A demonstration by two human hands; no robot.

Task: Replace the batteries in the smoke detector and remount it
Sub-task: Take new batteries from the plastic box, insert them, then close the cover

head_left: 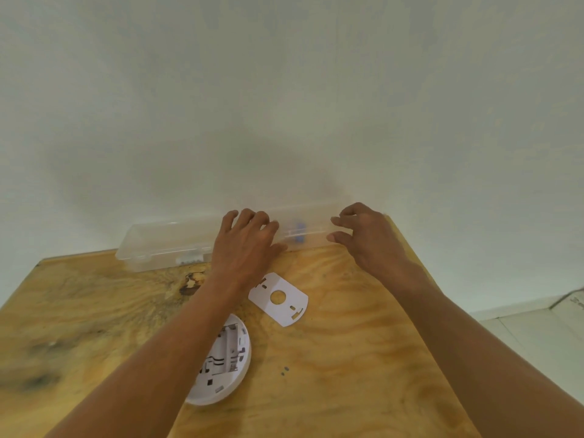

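A white round smoke detector (pixel 226 363) lies back-side up on the wooden table (pixel 331 358), its battery bay showing, partly hidden under my left forearm. Its flat white mounting plate (pixel 279 298) lies just beyond it. A long clear plastic box (pixel 164 243) runs along the table's far edge against the wall; small bluish items (pixel 298 232) show through it. My left hand (pixel 245 245) rests on the box's middle with fingers curled over the lid. My right hand (pixel 368 237) is at the box's right end, fingers bent and apart, touching or nearly touching it.
A white wall (pixel 284 105) rises directly behind the table. The table's right edge falls away to a pale tiled floor (pixel 537 330). Dark stains mark the wood at the left.
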